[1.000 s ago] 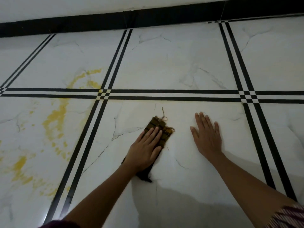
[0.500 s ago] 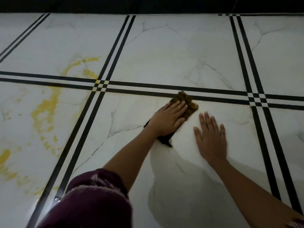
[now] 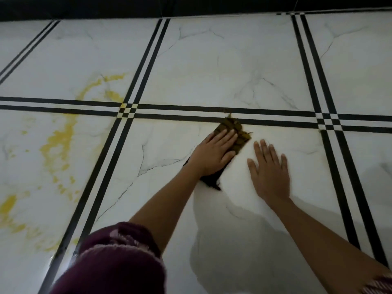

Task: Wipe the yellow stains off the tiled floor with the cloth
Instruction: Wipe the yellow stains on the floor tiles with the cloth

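A dark brown cloth [image 3: 235, 130] lies flat on the white marble-look tiled floor [image 3: 222, 66], its far end touching the black double line. My left hand [image 3: 214, 152] presses down on it with straight fingers. My right hand [image 3: 269, 169] rests flat on the bare tile just to the right of the cloth, fingers spread. Yellow stains [image 3: 57, 143] streak the tile to the left, past the black lines, with more yellow [image 3: 106, 85] on the tile behind and a patch [image 3: 8, 205] at the far left edge.
Black double lines [image 3: 191, 112] cross the floor in a grid. A dark skirting band [image 3: 191, 5] runs along the far wall. My maroon sleeve [image 3: 118, 257] fills the lower left of the view.
My left hand has pushed the cloth forward and right, from mid-tile up to the black line beside my right hand. The right hand has stayed flat on the tile.
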